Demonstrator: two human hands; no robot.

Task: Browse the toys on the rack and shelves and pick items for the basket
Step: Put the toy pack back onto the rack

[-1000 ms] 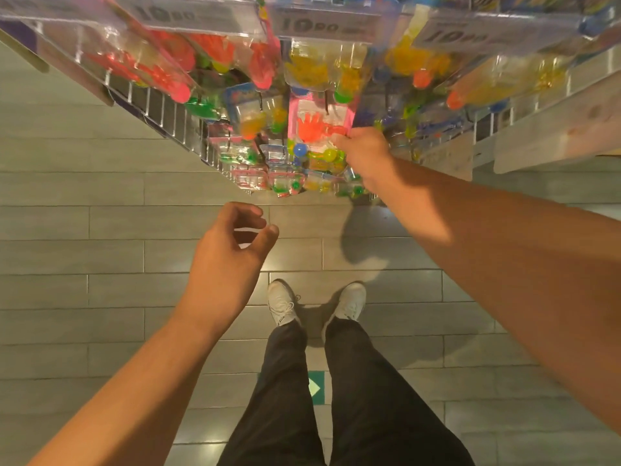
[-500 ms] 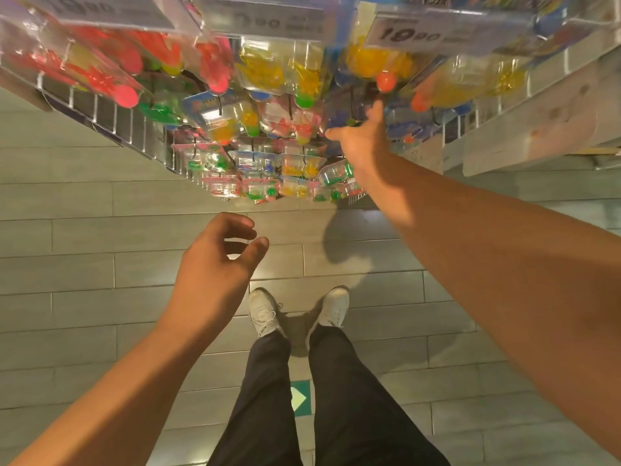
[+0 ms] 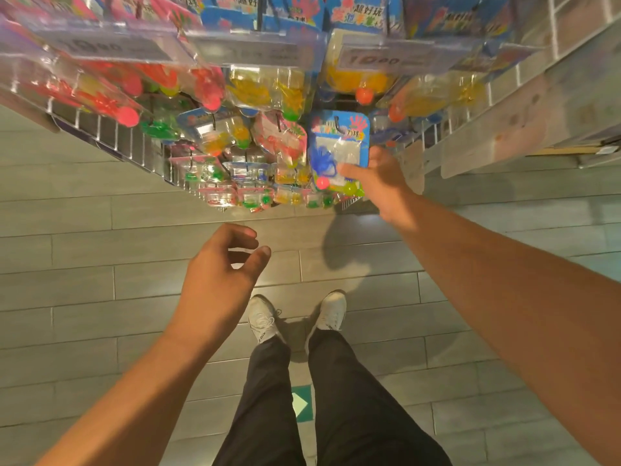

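Right hand (image 3: 381, 179): thumb and fingers pinch blue-carded clear blister toy pack (image 3: 339, 150) hanging on wire rack (image 3: 111, 136), 1 o'clock of centre; long axis 12-to-6. Left hand (image 3: 220, 280): loosely curled, holding nothing, 6 o'clock of rack.

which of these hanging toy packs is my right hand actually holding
The blue-backed pack with the blue sticky hand inside. Your right hand grips its lower right corner; neighbouring pink pack hangs untouched.
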